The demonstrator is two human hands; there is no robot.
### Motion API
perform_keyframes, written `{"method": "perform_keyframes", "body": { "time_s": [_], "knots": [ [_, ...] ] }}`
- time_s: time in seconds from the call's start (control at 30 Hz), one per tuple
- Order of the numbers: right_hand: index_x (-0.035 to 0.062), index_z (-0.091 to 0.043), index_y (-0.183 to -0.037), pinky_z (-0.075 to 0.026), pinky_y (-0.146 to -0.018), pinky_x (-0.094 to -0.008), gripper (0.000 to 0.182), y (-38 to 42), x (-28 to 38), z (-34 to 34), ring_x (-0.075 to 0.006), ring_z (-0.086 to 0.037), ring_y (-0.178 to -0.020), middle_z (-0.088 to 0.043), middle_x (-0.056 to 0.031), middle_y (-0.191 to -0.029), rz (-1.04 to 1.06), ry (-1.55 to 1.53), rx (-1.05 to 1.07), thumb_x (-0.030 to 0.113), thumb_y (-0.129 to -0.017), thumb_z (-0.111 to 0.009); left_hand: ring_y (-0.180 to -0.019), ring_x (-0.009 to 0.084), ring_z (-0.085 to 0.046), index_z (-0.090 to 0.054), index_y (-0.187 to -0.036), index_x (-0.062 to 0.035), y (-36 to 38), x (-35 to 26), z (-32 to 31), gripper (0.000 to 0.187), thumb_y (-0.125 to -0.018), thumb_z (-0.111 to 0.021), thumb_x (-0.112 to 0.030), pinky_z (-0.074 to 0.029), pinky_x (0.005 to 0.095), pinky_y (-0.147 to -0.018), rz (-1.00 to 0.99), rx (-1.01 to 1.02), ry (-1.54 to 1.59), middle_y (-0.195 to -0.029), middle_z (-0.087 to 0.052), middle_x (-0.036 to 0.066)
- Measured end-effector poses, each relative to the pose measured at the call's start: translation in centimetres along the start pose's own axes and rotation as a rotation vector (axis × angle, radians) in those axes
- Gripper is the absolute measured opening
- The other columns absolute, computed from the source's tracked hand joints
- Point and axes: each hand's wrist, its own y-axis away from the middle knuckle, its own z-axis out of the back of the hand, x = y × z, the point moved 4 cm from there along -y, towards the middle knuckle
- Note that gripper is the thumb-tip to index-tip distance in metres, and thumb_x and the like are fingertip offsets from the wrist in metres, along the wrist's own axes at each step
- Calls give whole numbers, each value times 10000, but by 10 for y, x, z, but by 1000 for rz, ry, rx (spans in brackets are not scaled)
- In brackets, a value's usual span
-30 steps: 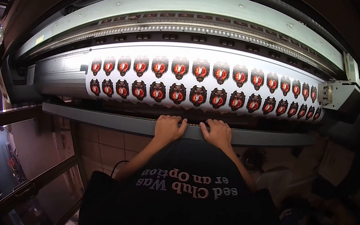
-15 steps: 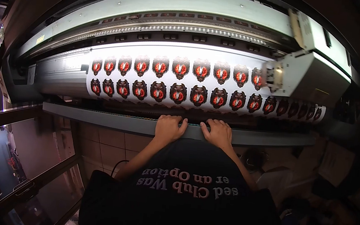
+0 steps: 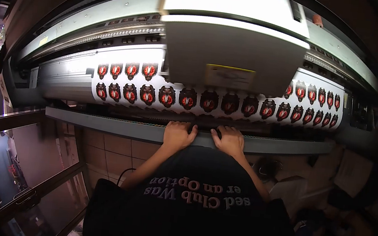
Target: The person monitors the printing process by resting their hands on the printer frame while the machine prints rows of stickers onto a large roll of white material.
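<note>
I see my left hand (image 3: pixel 178 134) lying palm down on the grey rail (image 3: pixel 104 124) at the front of the printer, fingers curled over its far edge, gripping nothing but the rail itself; whether the fingertips close underneath I cannot tell. My right hand (image 3: pixel 229 140) sits just beside it on the same rail in the same pose, knuckles up, fingers hooked over the edge, the two hands close together but not touching. Both forearms run back toward my black shirt (image 3: pixel 198 198), elbows bent outward. Just beyond my fingers hangs the white printed sheet (image 3: pixel 123 85), curving down over the front of the machine, covered with two rows of red and black badge pictures. The lower row ends near my fingertips, a dark gap between sheet and rail. Above the sheet, directly ahead of my hands, the big pale print carriage (image 3: pixel 232 48) sits over the middle of the sheet and hides part of the upper row; a yellowish label shows on its front face. Behind it runs the long pale-green printer cover (image 3: pixel 93 18). Below the rail I see a tiled floor (image 3: pixel 111 148), to my left a window (image 3: pixel 11 163) looking out on a street, and to my right dim clutter I cannot make out.
</note>
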Motion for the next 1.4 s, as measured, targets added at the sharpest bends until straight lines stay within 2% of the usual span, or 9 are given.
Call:
{"method": "perform_keyframes", "body": {
  "time_s": [0.07,0.2,0.3,0.47,0.8,0.87,1.4],
  "knots": [
    [63,-722,-864,-541,-740,-444,409,-1,1,1,-325,-683,-789,-697,-128,-793,28,8,-25,446,-929,-597,-724,327,-674,-719,-775,-52,0,-1,1,345,-920,-600,-340,-513,441,-761,-39,-101,42,-700,-679,128],
    [61,-723,-868,-536,-749,-447,413,-3,6,8,-329,-680,-791,-700,-132,-803,2,7,25,445,-934,-588,-713,318,-675,-727,-788,-56,2,4,-4,327,-916,-610,-333,-514,436,-779,-14,-35,27,-717,-694,117],
    [73,-732,-898,-535,-775,-441,376,-4,7,9,-318,-689,-834,-714,-116,-849,-42,38,90,425,-928,-602,-719,307,-683,-703,-723,-56,4,4,-7,348,-893,-619,-348,-520,425,-805,-10,-52,-5,-723,-699,114],
    [55,-737,-915,-527,-769,-450,393,-3,5,7,-329,-683,-827,-714,-126,-839,-32,23,75,423,-929,-601,-754,302,-706,-744,-801,-51,4,4,-6,362,-925,-596,-357,-514,422,-828,29,4,-20,-761,-725,133],
    [52,-730,-899,-525,-763,-451,392,-5,5,7,-331,-680,-822,-705,-133,-820,0,24,56,425,-927,-613,-732,312,-702,-746,-798,-42,1,6,-5,364,-927,-595,-347,-514,425,-819,49,44,25,-739,-716,145],
    [45,-719,-834,-520,-712,-455,392,-6,5,7,-327,-677,-760,-698,-136,-780,11,24,37,413,-922,-613,-719,313,-698,-744,-793,-39,1,5,-5,366,-928,-593,-344,-515,424,-805,26,51,14,-727,-710,148],
    [76,-714,-857,-531,-754,-449,378,-5,5,8,-325,-687,-816,-699,-117,-807,-35,48,59,430,-927,-603,-708,296,-693,-735,-762,-66,2,4,-6,325,-910,-617,-330,-520,418,-778,-26,-23,-30,-706,-702,113]
  ]
}}
